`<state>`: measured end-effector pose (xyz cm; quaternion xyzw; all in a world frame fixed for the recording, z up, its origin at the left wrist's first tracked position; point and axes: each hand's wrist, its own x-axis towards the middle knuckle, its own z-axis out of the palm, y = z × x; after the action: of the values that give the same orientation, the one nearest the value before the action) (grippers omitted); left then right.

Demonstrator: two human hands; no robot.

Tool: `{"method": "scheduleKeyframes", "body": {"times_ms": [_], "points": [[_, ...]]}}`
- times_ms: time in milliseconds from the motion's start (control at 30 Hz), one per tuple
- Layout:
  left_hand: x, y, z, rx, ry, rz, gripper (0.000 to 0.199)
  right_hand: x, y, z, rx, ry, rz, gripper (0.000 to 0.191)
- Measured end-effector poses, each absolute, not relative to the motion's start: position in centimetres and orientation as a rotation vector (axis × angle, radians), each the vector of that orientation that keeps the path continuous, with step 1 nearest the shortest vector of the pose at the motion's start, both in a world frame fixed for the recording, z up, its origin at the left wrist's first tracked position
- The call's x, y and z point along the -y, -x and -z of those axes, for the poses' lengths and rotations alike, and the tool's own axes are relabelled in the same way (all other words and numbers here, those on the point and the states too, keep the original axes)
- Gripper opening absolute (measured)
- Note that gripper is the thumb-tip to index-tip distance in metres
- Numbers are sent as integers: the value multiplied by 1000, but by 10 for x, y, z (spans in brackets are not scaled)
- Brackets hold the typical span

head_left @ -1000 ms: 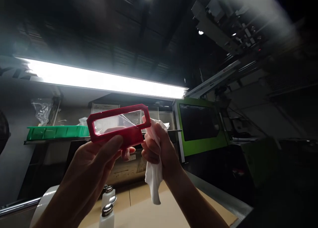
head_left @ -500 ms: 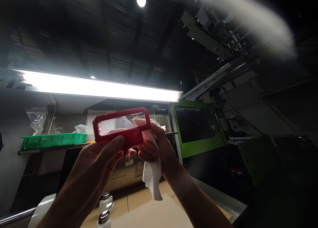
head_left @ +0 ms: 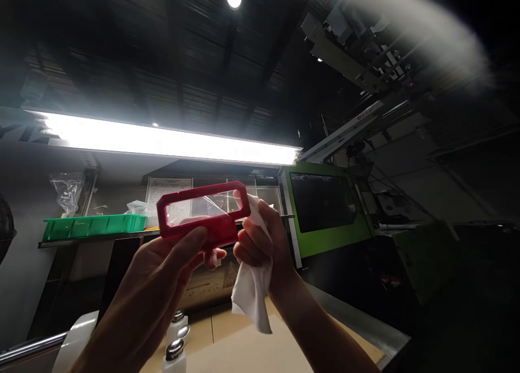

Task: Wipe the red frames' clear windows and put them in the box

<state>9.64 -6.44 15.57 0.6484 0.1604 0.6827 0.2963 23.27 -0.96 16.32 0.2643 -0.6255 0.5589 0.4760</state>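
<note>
A red plastic frame with a clear window (head_left: pixel 221 231) is raised in front of the camera, under a bright tube light. My left hand (head_left: pixel 166 267) pinches its lower left part, thumb on the near face. At the frame's right end is my right hand (head_left: pixel 264 243), its fingers closed on a white cloth (head_left: pixel 254 292) that hangs below them. Part of the cloth lies against the frame's right edge, and a fingertip shows through the window there.
A green bin (head_left: pixel 95 228) stands on a shelf at left. White bottles with metal tops (head_left: pixel 174 359) stand at the edge of the cardboard-covered table (head_left: pixel 239 346). A green machine (head_left: pixel 325 200) is at right, with a metal arm above.
My right hand has shifted slightly right and turned, with the cloth now more spread at the frame's edge. The view has moved a little, so everything sits slightly further right.
</note>
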Motion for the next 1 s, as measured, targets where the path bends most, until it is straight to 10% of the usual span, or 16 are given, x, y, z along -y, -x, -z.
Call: {"method": "scheduleKeyframes", "body": {"times_ms": [633, 1000], "points": [[64, -90, -153, -522, -1717, -1826, 24, 10, -223, -164, 1518, -579, -1332, 29], [58, -83, -151, -628, -1777, -1881, 30, 18, -252, -162, 1323, -70, 1004, 25]]}}
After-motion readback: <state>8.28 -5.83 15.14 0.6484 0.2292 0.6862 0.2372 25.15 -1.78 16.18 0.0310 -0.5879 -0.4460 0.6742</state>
